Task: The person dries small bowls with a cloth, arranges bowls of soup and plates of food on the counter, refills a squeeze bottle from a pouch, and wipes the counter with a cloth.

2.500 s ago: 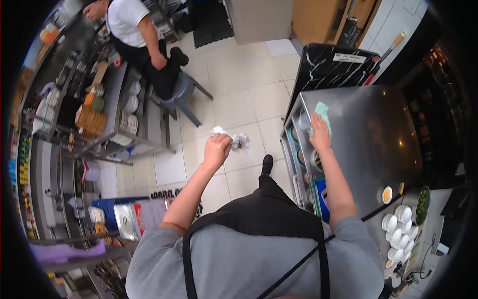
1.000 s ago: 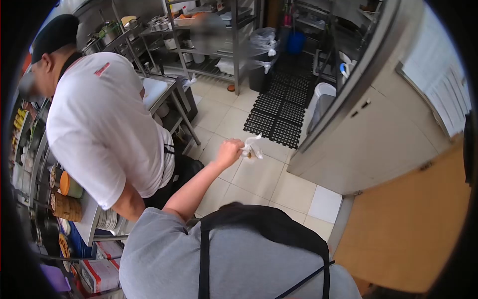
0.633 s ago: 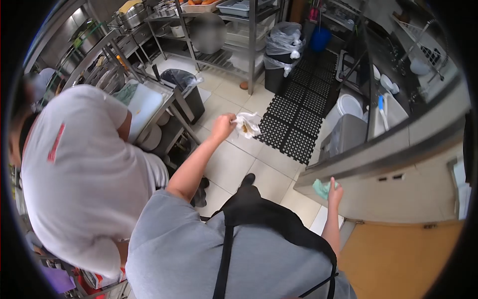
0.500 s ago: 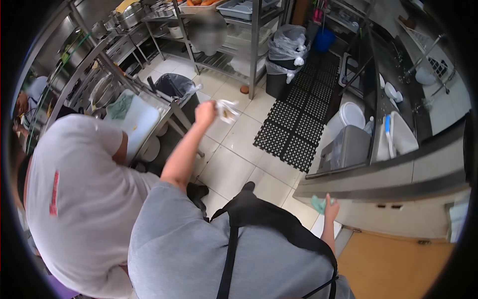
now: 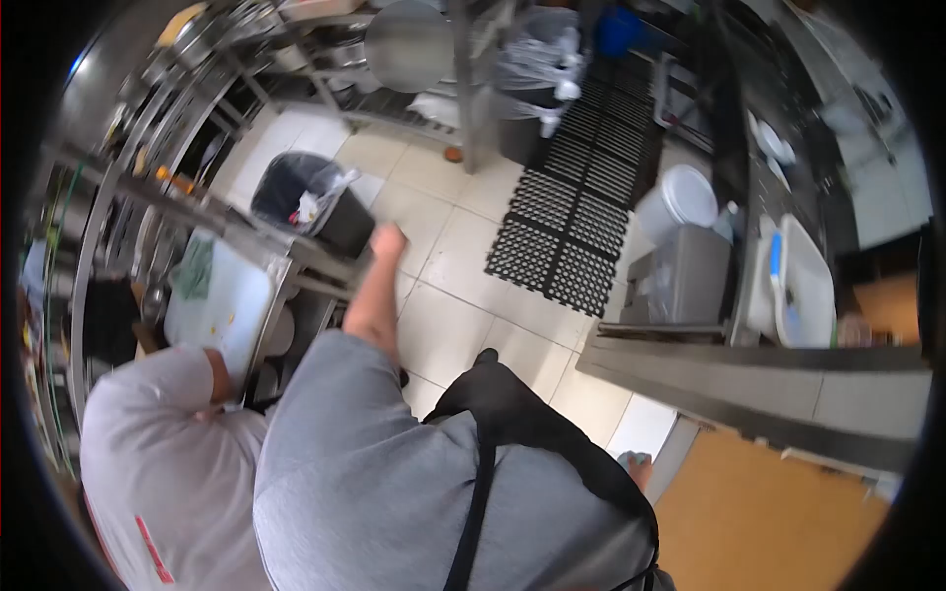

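Observation:
My left hand [image 5: 388, 240] is stretched out in front beside a dark bin [image 5: 340, 219]; its fingers are blurred and I cannot make out whether they are apart. Inside the bin's black liner lies a crumpled white tissue [image 5: 308, 207]. Low on the right, my right hand [image 5: 640, 471] is partly hidden by my body, closed on a green cloth [image 5: 632, 458] that shows at its fingers.
A co-worker in a white shirt [image 5: 177, 453] bends at the left by a white cutting board [image 5: 222, 300] with a green cloth [image 5: 195, 268]. Black floor mats [image 5: 562, 236] lie ahead. A white bucket [image 5: 687, 197] and a metal-edged partition [image 5: 749, 369] stand right.
The white tissue has left my left hand and now lies in the bin. My left arm has moved left toward the bin. My right hand with the green cloth sits lower in view.

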`<act>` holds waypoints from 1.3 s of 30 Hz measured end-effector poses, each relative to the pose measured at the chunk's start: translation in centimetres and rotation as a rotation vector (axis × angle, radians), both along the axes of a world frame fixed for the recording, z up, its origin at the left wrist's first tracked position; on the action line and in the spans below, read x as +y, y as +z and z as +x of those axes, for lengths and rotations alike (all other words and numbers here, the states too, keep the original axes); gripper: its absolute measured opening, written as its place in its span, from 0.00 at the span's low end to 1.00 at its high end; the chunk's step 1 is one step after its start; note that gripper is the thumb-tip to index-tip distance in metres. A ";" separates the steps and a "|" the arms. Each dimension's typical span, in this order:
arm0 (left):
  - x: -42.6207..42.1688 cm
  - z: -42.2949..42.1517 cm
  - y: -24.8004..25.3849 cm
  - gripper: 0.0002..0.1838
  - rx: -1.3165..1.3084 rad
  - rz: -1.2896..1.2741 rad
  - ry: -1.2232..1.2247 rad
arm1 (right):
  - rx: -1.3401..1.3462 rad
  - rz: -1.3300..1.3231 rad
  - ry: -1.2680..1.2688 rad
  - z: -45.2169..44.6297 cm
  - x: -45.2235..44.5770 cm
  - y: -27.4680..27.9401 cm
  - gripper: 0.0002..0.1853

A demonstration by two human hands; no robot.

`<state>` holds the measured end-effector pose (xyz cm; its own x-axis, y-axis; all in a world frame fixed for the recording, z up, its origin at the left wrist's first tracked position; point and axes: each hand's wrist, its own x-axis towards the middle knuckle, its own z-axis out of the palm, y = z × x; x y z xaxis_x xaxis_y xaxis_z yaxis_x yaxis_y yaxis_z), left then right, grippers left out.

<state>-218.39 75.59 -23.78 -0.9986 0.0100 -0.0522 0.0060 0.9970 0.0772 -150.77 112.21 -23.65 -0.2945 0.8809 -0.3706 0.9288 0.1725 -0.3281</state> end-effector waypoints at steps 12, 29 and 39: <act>30.1 55.3 16.6 0.36 -0.715 0.602 -2.326 | 1.444 0.056 -0.853 9.3 -13.8 19.7 0.21; 9.2 97.6 21.2 0.08 -1.596 0.729 -3.145 | 0.792 1.447 -1.875 31.3 -38.2 18.8 0.09; 3.7 112.6 19.6 0.14 -2.020 -0.315 -3.303 | 0.500 1.743 -2.356 33.9 -56.5 20.4 0.07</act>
